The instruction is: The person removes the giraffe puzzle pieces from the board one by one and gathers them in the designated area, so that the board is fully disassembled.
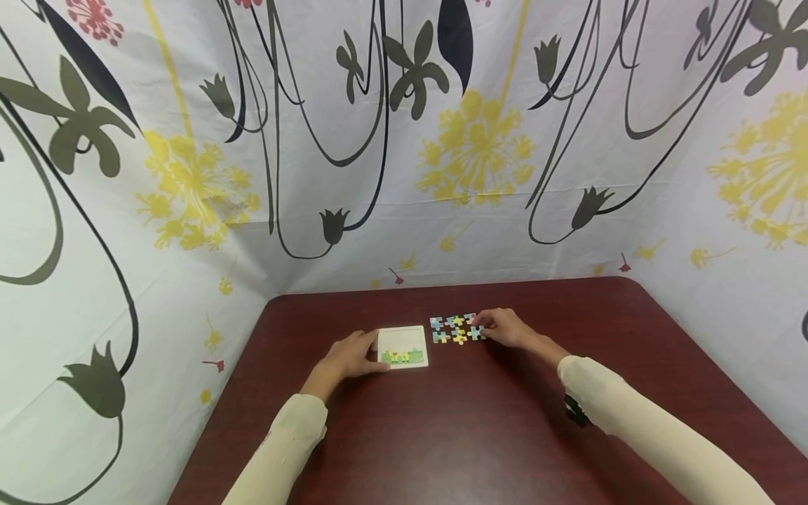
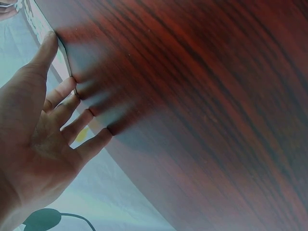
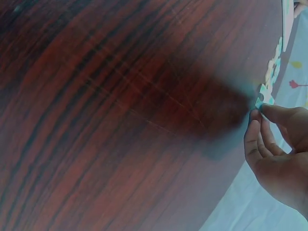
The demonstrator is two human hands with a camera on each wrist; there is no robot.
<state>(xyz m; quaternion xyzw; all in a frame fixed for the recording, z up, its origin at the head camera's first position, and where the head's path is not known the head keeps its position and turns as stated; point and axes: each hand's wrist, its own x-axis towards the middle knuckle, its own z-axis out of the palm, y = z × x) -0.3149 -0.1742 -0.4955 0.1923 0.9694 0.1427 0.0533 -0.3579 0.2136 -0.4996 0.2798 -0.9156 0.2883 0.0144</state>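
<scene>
A shallow white-rimmed puzzle board (image 1: 402, 338) lies flat on the table, with a green strip and small yellow figures along its near side. My left hand (image 1: 351, 354) holds its left side, thumb at the near corner and fingers at the left edge; in the left wrist view, the left hand (image 2: 45, 125) has its fingers spread, tips down at the tabletop. To the board's right lie several loose jigsaw pieces (image 1: 441, 337) in blue, yellow and green. My right hand (image 1: 505, 327) pinches the rightmost puzzle piece (image 3: 260, 98) between thumb and fingertips, low at the table.
The dark red wooden table (image 1: 442, 428) extends toward me, its far edge close behind the board and pieces. A white cloth (image 1: 404, 161) with printed flowers hangs behind and on both sides. Something black (image 1: 576, 410) shows under the right sleeve.
</scene>
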